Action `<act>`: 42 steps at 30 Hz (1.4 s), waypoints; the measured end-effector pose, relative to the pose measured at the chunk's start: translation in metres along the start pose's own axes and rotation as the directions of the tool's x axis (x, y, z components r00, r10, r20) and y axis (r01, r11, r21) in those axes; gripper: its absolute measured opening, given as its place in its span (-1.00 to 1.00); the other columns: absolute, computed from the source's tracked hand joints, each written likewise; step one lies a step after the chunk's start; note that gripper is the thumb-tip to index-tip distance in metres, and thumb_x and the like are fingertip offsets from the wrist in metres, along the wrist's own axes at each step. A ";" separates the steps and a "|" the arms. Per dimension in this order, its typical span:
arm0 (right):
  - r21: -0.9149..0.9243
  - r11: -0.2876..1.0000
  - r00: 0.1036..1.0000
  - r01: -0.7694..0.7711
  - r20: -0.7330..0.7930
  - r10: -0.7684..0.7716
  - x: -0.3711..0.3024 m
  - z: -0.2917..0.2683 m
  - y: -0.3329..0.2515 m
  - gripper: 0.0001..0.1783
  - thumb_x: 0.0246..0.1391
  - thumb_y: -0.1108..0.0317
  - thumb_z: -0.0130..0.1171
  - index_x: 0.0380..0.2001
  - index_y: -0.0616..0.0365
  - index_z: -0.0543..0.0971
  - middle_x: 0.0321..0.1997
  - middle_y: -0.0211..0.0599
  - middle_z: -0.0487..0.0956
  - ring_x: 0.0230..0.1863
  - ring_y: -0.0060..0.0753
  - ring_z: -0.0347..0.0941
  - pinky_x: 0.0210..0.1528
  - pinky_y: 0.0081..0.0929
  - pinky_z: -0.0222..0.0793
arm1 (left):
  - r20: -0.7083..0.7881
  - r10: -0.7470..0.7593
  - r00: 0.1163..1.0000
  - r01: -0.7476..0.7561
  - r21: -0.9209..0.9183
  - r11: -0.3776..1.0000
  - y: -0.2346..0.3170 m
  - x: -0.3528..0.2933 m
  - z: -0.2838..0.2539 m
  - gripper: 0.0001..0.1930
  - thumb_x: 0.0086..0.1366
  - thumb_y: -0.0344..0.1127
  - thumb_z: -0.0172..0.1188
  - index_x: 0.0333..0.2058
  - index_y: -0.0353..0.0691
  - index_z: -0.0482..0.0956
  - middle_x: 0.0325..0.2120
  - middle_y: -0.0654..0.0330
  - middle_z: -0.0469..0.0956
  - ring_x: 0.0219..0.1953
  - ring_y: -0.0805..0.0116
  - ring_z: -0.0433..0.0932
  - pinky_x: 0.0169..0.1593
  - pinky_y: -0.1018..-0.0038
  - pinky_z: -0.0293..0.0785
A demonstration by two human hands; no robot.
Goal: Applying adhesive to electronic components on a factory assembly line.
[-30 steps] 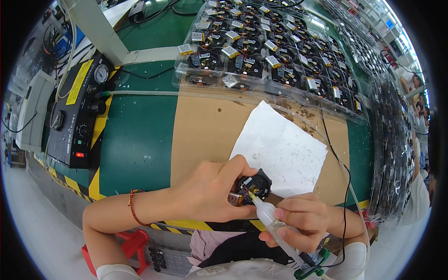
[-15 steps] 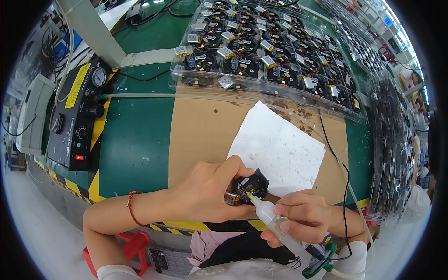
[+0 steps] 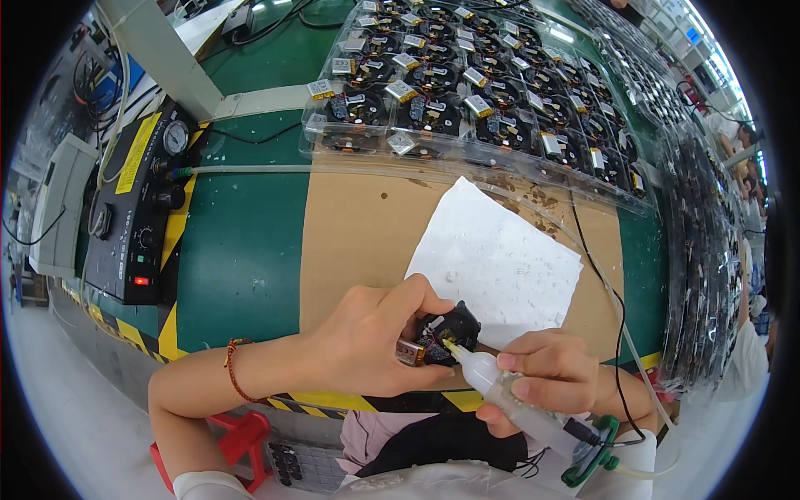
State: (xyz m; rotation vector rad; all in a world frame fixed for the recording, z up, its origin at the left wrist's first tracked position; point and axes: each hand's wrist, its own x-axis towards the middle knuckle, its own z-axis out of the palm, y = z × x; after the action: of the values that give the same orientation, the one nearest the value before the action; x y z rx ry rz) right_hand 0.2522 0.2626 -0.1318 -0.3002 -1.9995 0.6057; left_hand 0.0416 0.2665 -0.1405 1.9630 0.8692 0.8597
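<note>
My left hand [image 3: 371, 337] is closed round a small round black electronic housing [image 3: 458, 323], which it holds over the front edge of the table. A silver battery pack with a yellow end [image 3: 409, 352] hangs at that housing's left side, beside my fingers. Between the thumb and fingers of my right hand [image 3: 546, 371] is a white glue dispensing syringe [image 3: 478, 371]. Its yellowish tip points into the housing; whether it touches the inside I cannot tell. A green cap [image 3: 593, 457] with a clear air hose closes the syringe's rear end.
White paper [image 3: 500, 258] with clear droplets lies on brown cardboard [image 3: 358, 225]. Behind it, a clear plastic tray [image 3: 350, 142] holds several similar housings with batteries. A black dispenser box with a gauge [image 3: 133, 208] stands left. Stacked trays [image 3: 700, 267] rise at right. A hose and cable cross the right side.
The syringe's rear end and my right hand have shifted slightly right, with the tip still at the housing. My left hand has hardly moved.
</note>
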 end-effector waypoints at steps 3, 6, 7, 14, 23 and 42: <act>0.008 0.999 0.999 -0.047 0.008 0.047 0.000 -0.003 -0.002 -0.54 -0.46 0.40 0.40 -0.43 0.18 0.38 -0.52 -0.22 0.41 -0.66 -0.37 0.42 -0.69 -0.61 0.40 | 0.038 -0.037 0.999 0.040 -0.058 0.998 -0.001 -0.001 0.000 -0.49 -0.22 -0.34 0.41 -0.30 -0.37 0.33 -0.62 0.21 0.48 -0.64 0.61 0.46 -0.62 0.71 0.33; 0.028 0.996 0.996 -0.085 0.017 0.085 0.001 -0.003 -0.002 -0.52 -0.46 0.38 0.41 -0.41 0.18 0.37 -0.53 -0.22 0.41 -0.65 -0.36 0.42 -0.67 -0.60 0.41 | 0.083 -0.093 0.992 0.102 -0.102 0.990 -0.001 -0.002 -0.001 -0.48 -0.21 -0.36 0.41 -0.29 -0.37 0.32 -0.56 0.17 0.51 -0.56 0.58 0.50 -0.56 0.71 0.38; 0.049 0.994 0.995 -0.102 0.017 0.101 0.001 -0.003 -0.001 -0.52 -0.46 0.38 0.41 -0.40 0.18 0.37 -0.54 -0.22 0.41 -0.65 -0.36 0.42 -0.66 -0.59 0.42 | 0.085 -0.094 0.992 0.103 -0.101 0.990 -0.002 -0.002 -0.001 -0.48 -0.21 -0.36 0.41 -0.29 -0.37 0.32 -0.56 0.17 0.51 -0.56 0.58 0.50 -0.56 0.71 0.38; 0.017 0.977 0.967 -0.214 0.144 0.209 0.005 -0.012 -0.007 -0.43 -0.41 0.38 0.38 -0.32 0.14 0.25 -0.48 -0.27 0.30 -0.54 -0.40 0.39 -0.46 -0.54 0.44 | 0.192 -0.161 0.968 0.202 -0.221 0.954 -0.002 0.001 -0.004 -0.47 -0.24 -0.35 0.41 -0.29 -0.35 0.32 -0.55 0.12 0.50 -0.54 0.44 0.49 -0.47 0.61 0.41; 0.110 0.966 0.971 -0.233 -0.028 0.238 -0.001 -0.003 0.001 -0.46 -0.37 0.34 0.38 -0.35 0.18 0.25 -0.56 -0.31 0.26 -0.62 -0.53 0.28 -0.47 -0.59 0.40 | 0.215 -0.177 0.960 0.240 -0.314 0.919 -0.007 0.000 -0.003 -0.49 -0.26 -0.39 0.38 -0.30 -0.36 0.31 -0.54 0.05 0.49 -0.54 0.30 0.49 -0.43 0.52 0.40; 0.126 0.962 0.958 -0.242 -0.127 0.258 -0.004 -0.004 0.000 -0.51 -0.41 0.46 0.34 -0.36 0.25 0.30 -0.57 -0.27 0.35 -0.67 -0.55 0.28 -0.53 -0.57 0.42 | 0.318 -0.195 0.928 0.287 -0.276 0.917 -0.001 0.004 -0.011 -0.49 -0.22 -0.54 0.37 -0.26 -0.38 0.30 -0.38 0.08 0.50 -0.39 0.51 0.49 -0.37 0.61 0.40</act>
State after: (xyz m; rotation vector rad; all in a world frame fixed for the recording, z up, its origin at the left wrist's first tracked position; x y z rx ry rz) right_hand 0.2579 0.2624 -0.1334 -0.5212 -1.7969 0.8269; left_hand 0.0349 0.2738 -0.1353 1.6041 0.7333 0.5158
